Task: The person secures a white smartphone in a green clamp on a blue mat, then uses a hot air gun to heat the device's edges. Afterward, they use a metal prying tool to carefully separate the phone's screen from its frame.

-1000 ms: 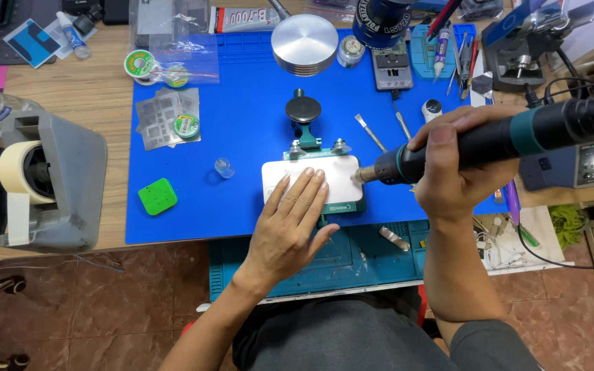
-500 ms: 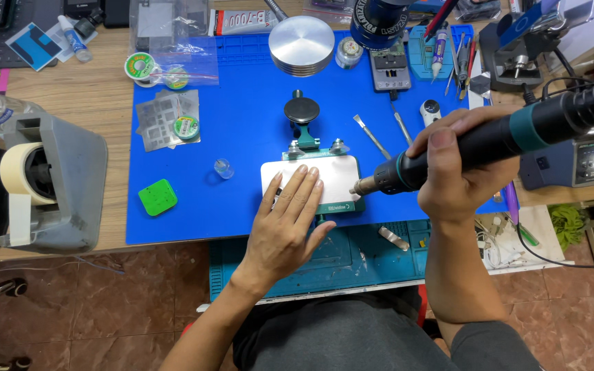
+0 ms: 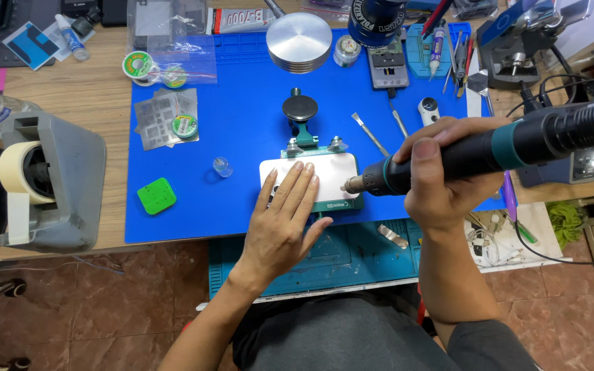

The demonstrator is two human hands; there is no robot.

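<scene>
A white slab, likely a phone's back (image 3: 331,173), lies clamped in a green holder (image 3: 307,143) on the blue work mat (image 3: 242,103). My left hand (image 3: 284,223) rests flat on it, fingers spread over its left half. My right hand (image 3: 441,178) grips a black hot-air wand (image 3: 489,151) with a teal band. The wand's metal nozzle (image 3: 352,184) points left at the slab's right edge, just above it. A cable runs from the wand off to the right.
A tape dispenser (image 3: 36,182) stands at the left. On the mat lie a green square (image 3: 156,196), a small clear cap (image 3: 222,166), stencils (image 3: 163,117), a round metal block (image 3: 300,40), tweezers (image 3: 369,134) and tools. A teal mat (image 3: 352,254) lies at the near edge.
The wand's nozzle has shifted slightly left and down along the slab's right edge. My left hand stays flat on the slab.
</scene>
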